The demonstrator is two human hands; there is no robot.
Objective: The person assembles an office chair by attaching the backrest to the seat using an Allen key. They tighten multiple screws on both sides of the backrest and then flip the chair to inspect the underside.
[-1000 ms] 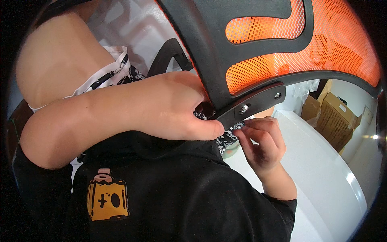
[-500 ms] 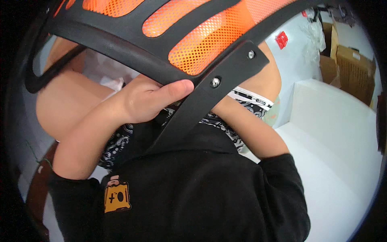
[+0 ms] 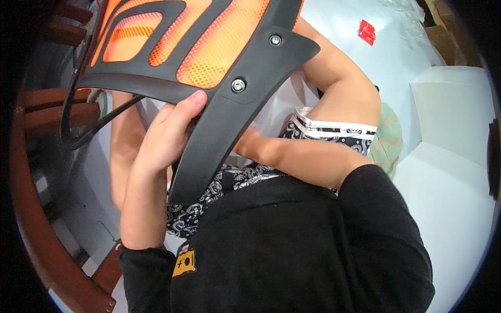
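A chair backrest (image 3: 224,47) of black plastic with orange mesh hangs over my lap, tilted. A long black arm (image 3: 209,135) runs down from it toward my waist, with two silver screws near its top. My left hand (image 3: 169,130) is closed on the lower edge of the backrest where this arm begins. Its thumb lies along the front, while the fingers are hidden behind. From the right, my other forearm reaches across my lap. Only the wrist side of my right hand (image 3: 248,146) shows; its fingers are out of sight behind the black arm.
A small red packet (image 3: 367,32) lies on the pale floor at the upper right. Clear plastic wrap (image 3: 402,23) and cardboard (image 3: 446,39) are beyond it. White foam-like blocks (image 3: 449,104) stand at my right. Brown wooden bars (image 3: 62,120) line the left side.
The backrest has shifted left and turned more upright, and my left hand has come along with it. My right forearm now lies more level across my lap.
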